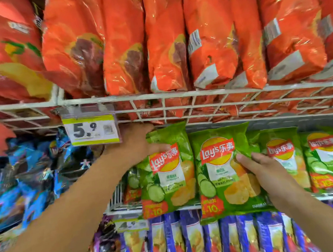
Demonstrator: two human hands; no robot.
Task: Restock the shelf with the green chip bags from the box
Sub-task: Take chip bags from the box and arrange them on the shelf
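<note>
Both my forearms are bare right up to where they leave view, with no sleeve showing. My left hand [140, 142] and right hand [269, 172] wear no gloves, rings, watch or wristband

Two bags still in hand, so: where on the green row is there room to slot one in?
Left end is free: behind the left hand and its green bag, wire back shows. Right of the right hand, green bags overlap tightly.
</note>
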